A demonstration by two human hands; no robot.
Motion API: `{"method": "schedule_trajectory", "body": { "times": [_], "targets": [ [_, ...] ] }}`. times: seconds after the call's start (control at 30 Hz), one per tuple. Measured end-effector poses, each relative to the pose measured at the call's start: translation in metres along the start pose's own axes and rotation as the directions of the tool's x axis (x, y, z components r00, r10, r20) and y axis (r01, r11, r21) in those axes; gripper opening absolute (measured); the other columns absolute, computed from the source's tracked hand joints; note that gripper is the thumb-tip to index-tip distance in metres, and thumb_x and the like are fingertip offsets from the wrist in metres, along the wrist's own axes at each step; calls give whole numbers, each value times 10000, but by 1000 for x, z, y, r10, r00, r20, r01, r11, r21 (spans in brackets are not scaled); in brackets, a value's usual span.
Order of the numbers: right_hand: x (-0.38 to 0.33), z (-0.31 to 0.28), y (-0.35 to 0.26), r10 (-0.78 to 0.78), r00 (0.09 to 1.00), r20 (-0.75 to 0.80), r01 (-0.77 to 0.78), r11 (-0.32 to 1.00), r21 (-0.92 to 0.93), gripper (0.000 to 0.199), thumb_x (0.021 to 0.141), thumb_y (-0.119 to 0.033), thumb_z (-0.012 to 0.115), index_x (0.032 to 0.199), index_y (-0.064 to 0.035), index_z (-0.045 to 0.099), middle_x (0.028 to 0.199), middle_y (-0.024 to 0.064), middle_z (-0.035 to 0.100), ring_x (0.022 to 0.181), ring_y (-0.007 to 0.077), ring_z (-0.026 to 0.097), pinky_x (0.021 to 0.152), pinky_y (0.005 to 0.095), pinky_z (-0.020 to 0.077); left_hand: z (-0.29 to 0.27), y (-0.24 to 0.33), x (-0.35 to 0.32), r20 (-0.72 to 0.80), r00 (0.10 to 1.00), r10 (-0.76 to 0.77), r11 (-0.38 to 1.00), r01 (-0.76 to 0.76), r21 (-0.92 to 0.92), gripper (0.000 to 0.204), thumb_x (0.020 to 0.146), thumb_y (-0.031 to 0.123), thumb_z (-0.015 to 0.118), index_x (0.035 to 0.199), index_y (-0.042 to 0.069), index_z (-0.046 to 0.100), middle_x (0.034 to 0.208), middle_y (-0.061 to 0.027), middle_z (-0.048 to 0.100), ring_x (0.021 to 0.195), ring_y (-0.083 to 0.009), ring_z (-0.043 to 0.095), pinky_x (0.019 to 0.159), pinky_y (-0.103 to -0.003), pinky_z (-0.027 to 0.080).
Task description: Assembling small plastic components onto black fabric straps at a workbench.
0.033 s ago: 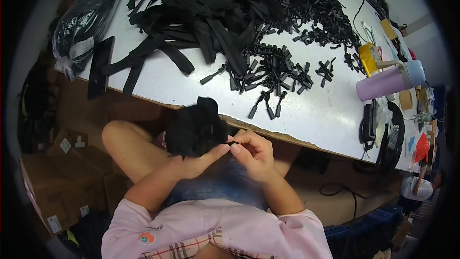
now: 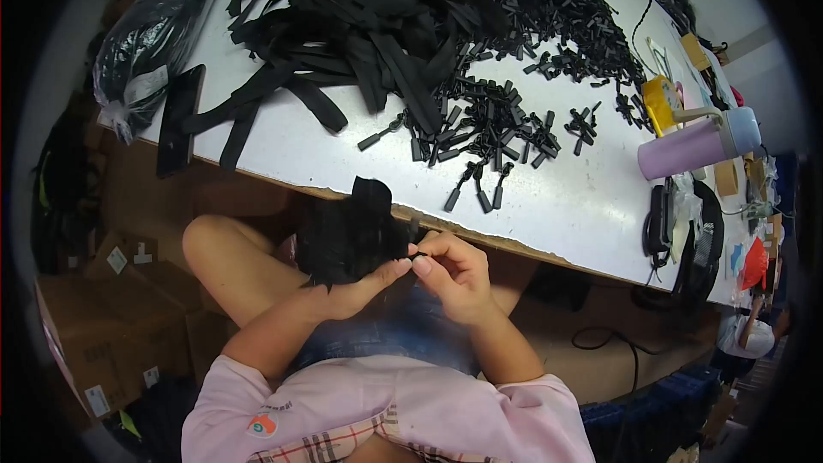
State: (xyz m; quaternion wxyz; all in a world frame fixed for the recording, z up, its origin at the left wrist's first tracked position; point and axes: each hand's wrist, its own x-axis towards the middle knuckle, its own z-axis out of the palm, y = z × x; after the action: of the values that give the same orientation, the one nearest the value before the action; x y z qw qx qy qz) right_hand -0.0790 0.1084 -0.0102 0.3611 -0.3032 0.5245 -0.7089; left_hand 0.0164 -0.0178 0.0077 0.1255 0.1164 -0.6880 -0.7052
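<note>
A bundle of black zipper tapes (image 2: 339,236) hangs over my lap, its folded end standing up by the table edge. My left hand (image 2: 356,293) is closed on the bundle, its thumb reaching right to the tape ends. Against that thumb my right hand (image 2: 453,274) pinches a small black zipper slider, mostly hidden by the fingertips; its dark pull (image 2: 415,227) juts up just above them. On the table in front lie a few loose zipper sliders (image 2: 482,190) and a cluster of more sliders (image 2: 493,120).
Black zipper tapes (image 2: 343,26) are heaped at the back left, beside a large slider pile (image 2: 549,0). A dark phone-like slab (image 2: 181,120) overhangs the left edge near a plastic-wrapped bundle (image 2: 159,26). A lilac bottle (image 2: 686,147) lies right; cardboard boxes (image 2: 120,326) stand lower left.
The zipper tape bundle has shifted slightly in my left hand, and its upright end has turned. The dark pull now shows above my right fingertips. Both hands stay in nearly the same place.
</note>
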Motion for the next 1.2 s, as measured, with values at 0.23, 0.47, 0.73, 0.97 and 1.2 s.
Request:
{"method": "schedule_trajectory", "body": {
  "times": [0.23,0.47,0.73,0.97,1.2],
  "targets": [
    [3,0,1,-330,943,-32,293,875,-386,75,762,-33,572,803,5,522,690,-5,503,537,22,400,478,160,327,-9,-6,-1,5,958,-285,943,282,-178,184,787,127,580,936,22,558,857,-18,536,791,-96,501,695,-220,421],
    [8,-9,-5,107,984,146,-110,994,13,88,735,-30,603,781,-2,532,588,-27,488,501,13,404,431,171,320,6,-9,-3,-158,987,-40,998,32,-53,178,788,148,585,902,15,552,811,-19,555,743,-93,519,663,-228,438],
    [15,14,-15,-481,876,-24,330,636,-698,325,601,-69,700,904,-38,588,674,48,507,516,121,442,426,220,355,-4,-16,7,-160,974,-160,984,144,-106,135,757,80,595,865,11,553,772,-6,560,713,-76,516,645,-218,428],
    [15,2,-5,-685,698,211,584,373,-721,288,608,32,658,881,-34,598,749,58,523,645,138,490,528,199,384,-8,-2,7,171,895,-411,845,445,-296,336,656,40,651,959,35,507,821,-14,521,686,-80,507,552,-202,417],
    [0,4,-8,46,991,-126,-36,996,81,62,767,-21,575,786,37,563,709,53,571,555,54,511,471,161,411,0,-15,2,-10,998,-60,949,54,-312,187,700,84,659,785,65,493,752,2,476,655,-79,459,568,-207,387]
  ]
}}
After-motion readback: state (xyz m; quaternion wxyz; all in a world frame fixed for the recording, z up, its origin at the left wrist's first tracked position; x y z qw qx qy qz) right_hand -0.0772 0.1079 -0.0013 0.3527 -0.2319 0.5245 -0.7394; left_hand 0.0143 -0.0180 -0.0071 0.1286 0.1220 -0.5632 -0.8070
